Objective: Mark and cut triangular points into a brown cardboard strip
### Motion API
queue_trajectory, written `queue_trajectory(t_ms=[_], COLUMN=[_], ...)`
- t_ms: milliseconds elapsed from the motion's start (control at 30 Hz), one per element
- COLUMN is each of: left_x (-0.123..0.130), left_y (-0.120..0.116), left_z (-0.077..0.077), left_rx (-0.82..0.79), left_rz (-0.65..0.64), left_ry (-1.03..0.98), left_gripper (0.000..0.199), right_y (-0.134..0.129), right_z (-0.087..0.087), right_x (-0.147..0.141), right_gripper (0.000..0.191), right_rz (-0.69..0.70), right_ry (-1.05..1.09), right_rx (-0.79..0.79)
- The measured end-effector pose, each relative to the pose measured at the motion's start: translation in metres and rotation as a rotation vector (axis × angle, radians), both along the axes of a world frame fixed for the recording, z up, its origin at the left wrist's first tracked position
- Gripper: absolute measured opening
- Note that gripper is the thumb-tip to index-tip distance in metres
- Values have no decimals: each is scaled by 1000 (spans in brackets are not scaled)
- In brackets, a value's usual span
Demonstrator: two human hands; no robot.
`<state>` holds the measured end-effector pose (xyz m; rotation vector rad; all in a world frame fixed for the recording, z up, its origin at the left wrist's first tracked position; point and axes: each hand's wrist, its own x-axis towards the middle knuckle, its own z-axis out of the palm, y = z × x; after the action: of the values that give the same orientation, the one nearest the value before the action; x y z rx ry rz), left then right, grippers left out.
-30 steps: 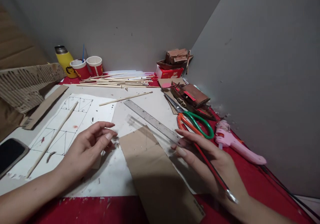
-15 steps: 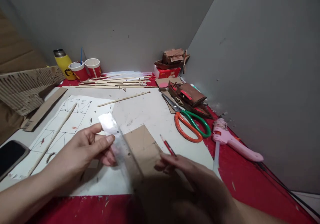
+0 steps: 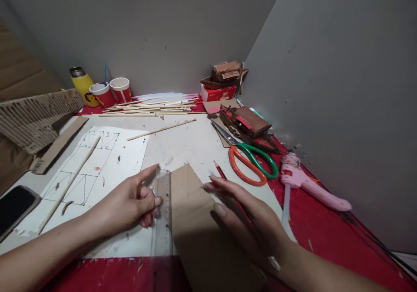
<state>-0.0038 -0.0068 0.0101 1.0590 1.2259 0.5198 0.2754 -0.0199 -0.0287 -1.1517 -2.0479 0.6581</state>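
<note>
My left hand pinches the left edge of a clear plastic ruler, thumb on it and index finger stretched to its far end. The ruler lies lengthwise along the left edge of a piece of brown cardboard. Over the cardboard's right side is my right hand, its fingers stretched, with a red and black pencil held in it. The pencil's sharpened tip points away from me. Faint lines show on the cardboard near its far corner.
Orange-and-green scissors and a pink glue gun lie to the right. Wooden sticks are at the back, near paper cups and a yellow bottle. A paper drawing and a phone are left.
The ruler has been turned upright and lowered against the cardboard's left edge. My left index finger has stretched out along it. My right hand has opened out, the pencil still in it.
</note>
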Motion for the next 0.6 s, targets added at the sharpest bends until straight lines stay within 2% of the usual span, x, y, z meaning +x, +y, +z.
queue_trajectory(t_ms=[100,200,267,467,600], left_x=[-1,-2,-2,-5,-5], left_y=[2,3,3,2,2], left_z=[-3,-3,-2,-7,-14], left_rx=[2,-4,-5,-3,12], left_rz=[3,1,6,0,9], left_ry=[4,-6,-12,-42,-63], left_gripper=[102,101,98,99,101], right_y=[-2,-7,-10,-14,-13], right_z=[-10,-15,-16,-17,-18], right_x=[2,2,0,-12,-21], right_gripper=[76,118,132,139,132], right_rz=[152,327,400,305,310], right_ry=[-133,-250,-293,-321,-320], right_rx=[61,-7,-44,-43,3])
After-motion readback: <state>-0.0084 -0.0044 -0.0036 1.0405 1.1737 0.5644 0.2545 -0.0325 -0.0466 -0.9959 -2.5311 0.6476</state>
